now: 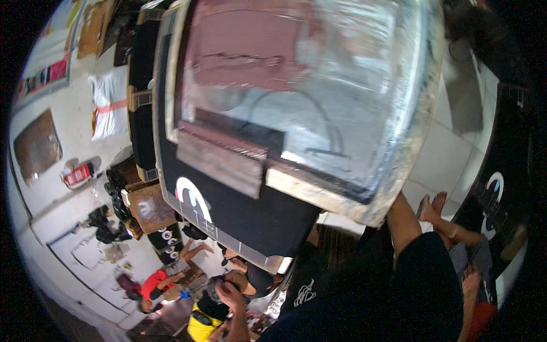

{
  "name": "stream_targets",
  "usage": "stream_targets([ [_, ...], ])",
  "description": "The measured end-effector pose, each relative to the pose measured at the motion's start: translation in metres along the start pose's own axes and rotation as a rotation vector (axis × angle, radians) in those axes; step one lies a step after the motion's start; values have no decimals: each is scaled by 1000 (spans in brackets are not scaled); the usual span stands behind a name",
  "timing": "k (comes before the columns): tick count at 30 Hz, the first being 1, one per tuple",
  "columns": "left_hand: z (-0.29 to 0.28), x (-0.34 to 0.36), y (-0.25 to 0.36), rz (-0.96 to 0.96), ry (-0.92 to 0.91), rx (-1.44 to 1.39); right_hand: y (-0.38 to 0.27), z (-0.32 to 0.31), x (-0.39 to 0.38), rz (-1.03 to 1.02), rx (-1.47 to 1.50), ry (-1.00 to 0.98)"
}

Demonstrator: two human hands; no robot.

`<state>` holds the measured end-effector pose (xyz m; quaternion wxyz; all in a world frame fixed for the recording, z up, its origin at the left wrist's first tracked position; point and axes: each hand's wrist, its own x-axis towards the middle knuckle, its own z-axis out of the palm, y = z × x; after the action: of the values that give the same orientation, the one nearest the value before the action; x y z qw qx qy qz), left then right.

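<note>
Printing screen frame (419, 122) filled the view from 12 to 4 o'clock, tilted over black printed cloth (256, 219), with a squeegee (222, 157) lying on the mesh. Right forearm (405, 219) met the frame's rim at 5 o'clock. Right hand hidden, grip can't tell; left hand couldn't be made out. Likely mid-lift of the frame; the next move called for keeping it level.

A large screen-printing frame (296, 97) with a silvery taped edge fills the upper view, lying over black printed cloth (239, 211). Below the frame sit several people on the floor. Left of it stand a white sack (109, 102) and a cardboard box (149, 208).
</note>
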<state>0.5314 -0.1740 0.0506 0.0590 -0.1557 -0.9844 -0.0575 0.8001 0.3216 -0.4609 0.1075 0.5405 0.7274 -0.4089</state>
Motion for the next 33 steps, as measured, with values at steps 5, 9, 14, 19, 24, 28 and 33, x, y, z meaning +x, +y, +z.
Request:
stream_targets([
  [5,66,197,60,265,246,-325,75,-137,-76,459,138,447],
  [9,122,339,143,508,136,-678,-53,-255,-166,329,258,1260],
  [14,149,439,224,882,-189,-682,-371,-204,-199,-508,218,1458],
  [19,164,462,246,893,-218,-656,-534,-141,-206,-574,-217,996],
  [24,172,462,248,964,-142,-619,-540,-143,-190,-395,-354,966],
  [28,169,462,249,952,-174,-584,-536,-143,-186,-453,-391,1114],
  [33,171,463,249,957,-168,-595,-541,-164,-184,-455,-366,1305],
])
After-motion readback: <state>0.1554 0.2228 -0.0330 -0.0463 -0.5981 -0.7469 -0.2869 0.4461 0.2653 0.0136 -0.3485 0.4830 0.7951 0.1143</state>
